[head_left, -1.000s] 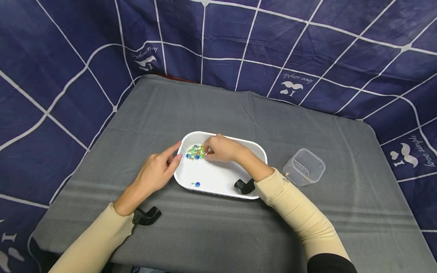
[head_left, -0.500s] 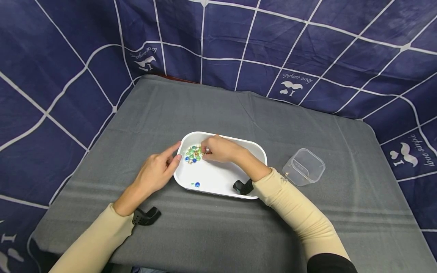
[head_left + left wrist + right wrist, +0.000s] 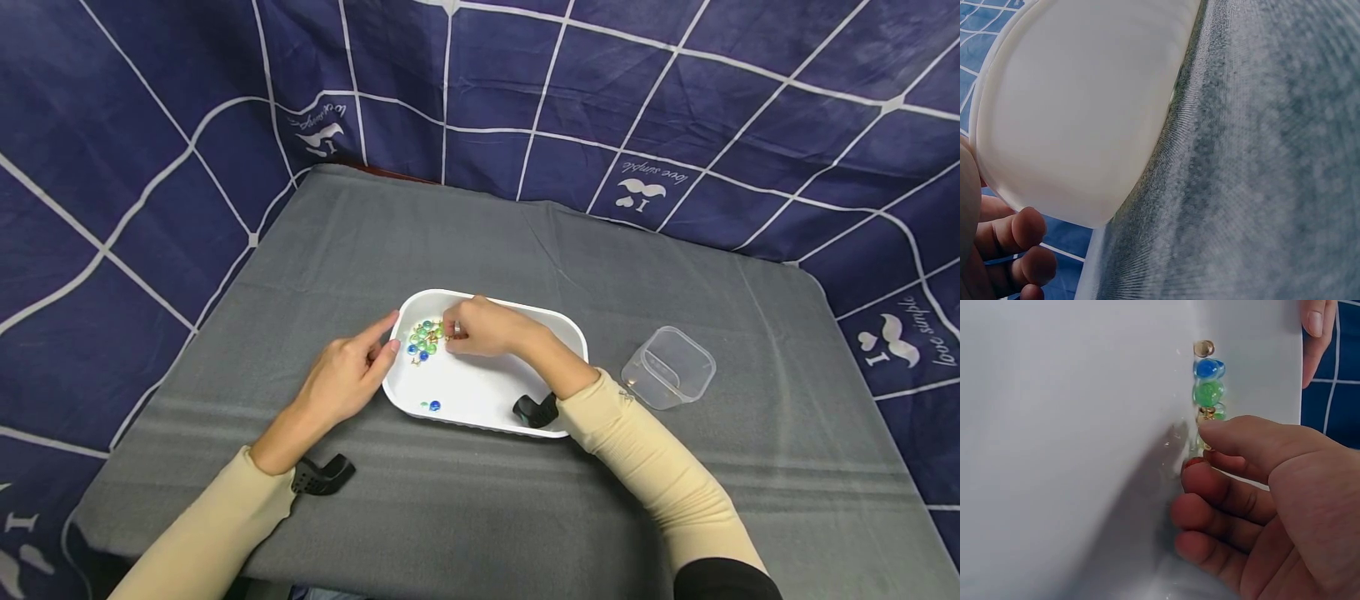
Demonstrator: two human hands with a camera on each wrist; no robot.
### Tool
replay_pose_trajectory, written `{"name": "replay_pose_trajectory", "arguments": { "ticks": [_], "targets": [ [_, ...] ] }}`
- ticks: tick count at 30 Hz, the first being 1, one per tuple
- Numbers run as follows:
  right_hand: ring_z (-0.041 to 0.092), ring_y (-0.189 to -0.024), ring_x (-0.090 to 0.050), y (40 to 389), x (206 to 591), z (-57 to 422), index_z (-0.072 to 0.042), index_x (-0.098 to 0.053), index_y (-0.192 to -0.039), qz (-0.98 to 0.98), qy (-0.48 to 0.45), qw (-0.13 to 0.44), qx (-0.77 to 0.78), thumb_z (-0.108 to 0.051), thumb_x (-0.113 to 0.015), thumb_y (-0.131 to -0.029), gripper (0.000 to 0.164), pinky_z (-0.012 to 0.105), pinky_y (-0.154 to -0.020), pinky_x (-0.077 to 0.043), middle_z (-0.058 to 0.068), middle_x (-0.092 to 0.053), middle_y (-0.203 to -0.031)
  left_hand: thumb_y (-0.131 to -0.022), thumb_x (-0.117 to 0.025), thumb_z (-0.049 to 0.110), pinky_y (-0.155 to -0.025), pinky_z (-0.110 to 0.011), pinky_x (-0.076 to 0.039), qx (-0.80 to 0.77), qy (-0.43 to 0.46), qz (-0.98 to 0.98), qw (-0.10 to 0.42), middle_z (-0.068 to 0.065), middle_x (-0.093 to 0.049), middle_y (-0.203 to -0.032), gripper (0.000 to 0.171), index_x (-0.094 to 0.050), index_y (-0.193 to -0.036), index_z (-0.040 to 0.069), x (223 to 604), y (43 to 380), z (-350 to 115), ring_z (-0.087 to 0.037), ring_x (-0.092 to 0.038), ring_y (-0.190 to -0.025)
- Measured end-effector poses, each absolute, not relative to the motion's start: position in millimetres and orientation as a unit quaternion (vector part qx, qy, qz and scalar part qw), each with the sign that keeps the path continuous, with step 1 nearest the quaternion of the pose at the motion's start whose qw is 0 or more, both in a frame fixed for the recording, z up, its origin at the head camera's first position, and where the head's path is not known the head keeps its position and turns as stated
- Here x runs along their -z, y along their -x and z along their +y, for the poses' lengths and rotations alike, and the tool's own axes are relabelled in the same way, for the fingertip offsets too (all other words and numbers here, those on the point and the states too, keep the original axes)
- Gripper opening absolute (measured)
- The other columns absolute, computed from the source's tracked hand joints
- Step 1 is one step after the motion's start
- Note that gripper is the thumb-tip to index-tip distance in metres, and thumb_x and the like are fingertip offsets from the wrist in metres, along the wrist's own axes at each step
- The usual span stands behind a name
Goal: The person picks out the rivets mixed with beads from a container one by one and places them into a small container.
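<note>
In the head view my left hand [image 3: 337, 375] rests at the left end of a white tray [image 3: 480, 392], thumb and index fingertips at the rim. Its other fingers bend loosely below the rim in the left wrist view. My right hand [image 3: 491, 325] reaches inside the tray, fingers curled down beside a cluster of green and blue glass marbles [image 3: 423, 337] mixed with small gold-coloured pieces. The right wrist view shows a small red bead [image 3: 1195, 461] at its fingertips, partly hidden. Close to the thumb stands a green marble [image 3: 1209, 394], with a blue marble [image 3: 1209, 368] beyond it.
A clear plastic box [image 3: 667, 367] stands right of the tray with a few tiny pieces in it. Near the tray's front wall lies a separate blue marble [image 3: 435, 406] beside a small pale green piece. A patterned curtain [image 3: 495, 92] borders the grey cloth.
My right hand has shifted slightly left. Several marbles and gold-coloured pieces have slid left and towards the tray's front, spreading the cluster. My left hand has stayed at the rim.
</note>
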State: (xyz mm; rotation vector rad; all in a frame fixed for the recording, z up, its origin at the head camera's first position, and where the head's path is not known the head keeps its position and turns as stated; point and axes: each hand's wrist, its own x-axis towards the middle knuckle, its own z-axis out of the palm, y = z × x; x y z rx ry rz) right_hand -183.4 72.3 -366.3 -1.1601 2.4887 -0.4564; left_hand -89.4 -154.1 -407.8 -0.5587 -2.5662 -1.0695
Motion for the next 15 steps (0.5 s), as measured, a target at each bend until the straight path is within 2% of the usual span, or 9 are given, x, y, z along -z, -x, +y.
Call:
{"name": "replay_pose_trajectory", "arguments": {
  "ticks": [7, 15],
  "targets": [
    [0.005, -0.055, -0.042, 184.8, 364.1, 74.5, -0.008, -0.067, -0.09, 0.873, 0.415, 0.184, 0.177, -0.012, -0.067, -0.09, 0.004, 0.024, -0.059, -0.038, -0.007, -0.05, -0.061, -0.098, -0.059, 0.01, -0.046, -0.027, -0.035, 0.374, 0.198, -0.893, 0.153, 0.007, -0.048, -0.061, 0.038, -0.059, -0.133, -0.004, 408.9, 89.9, -154.1, -0.003, -0.038, -0.048],
    [0.006, -0.058, -0.046, 185.0, 358.4, 77.7, -0.008, -0.067, -0.091, 0.872, 0.408, 0.182, 0.202, -0.012, -0.067, -0.09, 0.004, 0.023, -0.06, -0.04, -0.004, -0.055, -0.066, -0.098, -0.059, 0.011, -0.046, -0.027, -0.035, 0.374, 0.198, -0.893, 0.153, 0.007, -0.048, -0.061, 0.038, -0.059, -0.133, -0.005, 408.7, 90.5, -153.9, -0.003, -0.038, -0.049]
  ]
}}
